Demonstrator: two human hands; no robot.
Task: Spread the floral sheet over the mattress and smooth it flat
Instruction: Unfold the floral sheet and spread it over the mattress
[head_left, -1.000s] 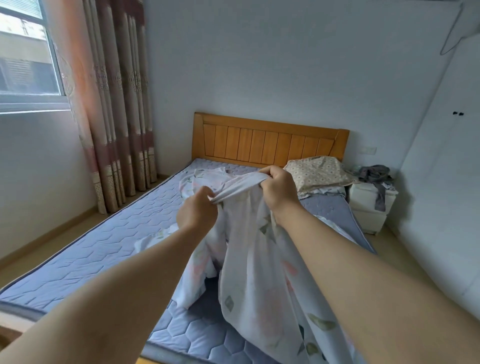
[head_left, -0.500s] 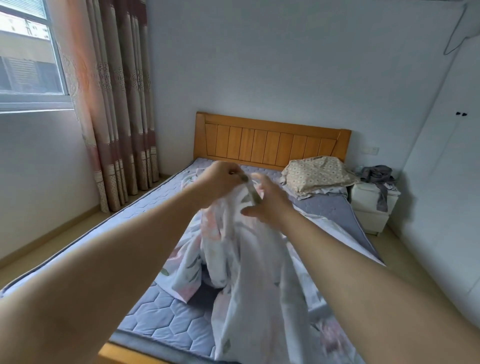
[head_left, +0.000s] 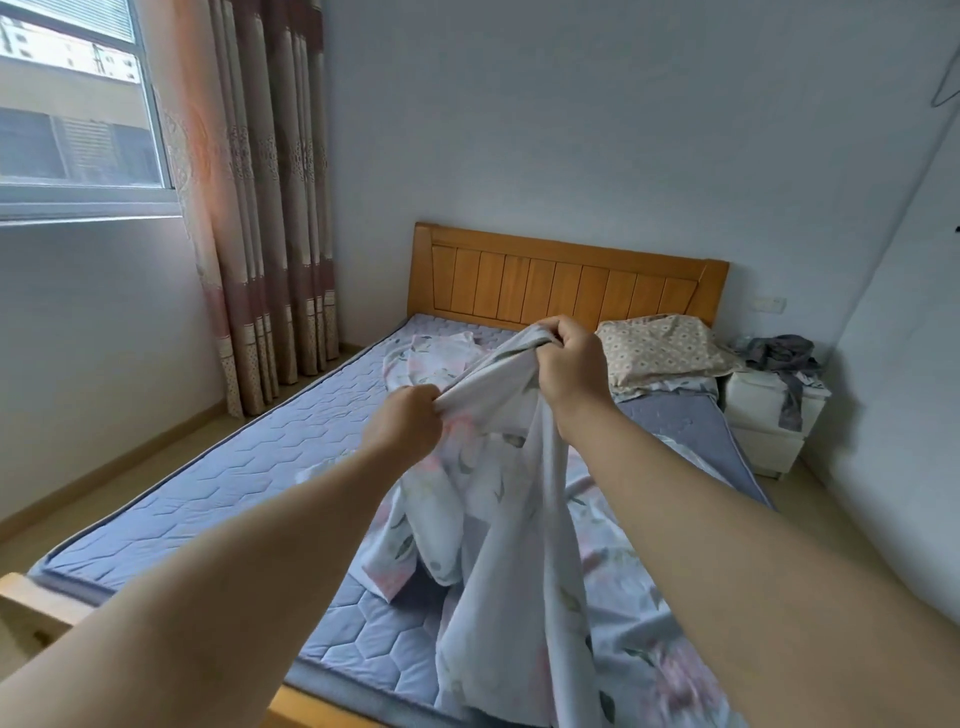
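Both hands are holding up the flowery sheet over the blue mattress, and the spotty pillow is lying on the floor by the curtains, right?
Not quite. The head view shows the beige dotted pillow lying on the blue quilted mattress by the wooden headboard, not on the floor. The rest is right: the left hand and right hand both grip the white floral sheet above the mattress.

**Folds, Fists and Frame Edges Are Keeping Things Out of Sight**

The left hand (head_left: 404, 422) and right hand (head_left: 570, 371) are curling over the floral sheet (head_left: 498, 499), so the gripped edge is staying hidden inside both fists. The hanging cloth is covering the mattress (head_left: 249, 467) beneath it, and its lower part is blurring and running off the bottom edge. The right forearm is blocking the bed's near right corner. The pillow (head_left: 662, 348) is overlapping the headboard (head_left: 561, 286) base.
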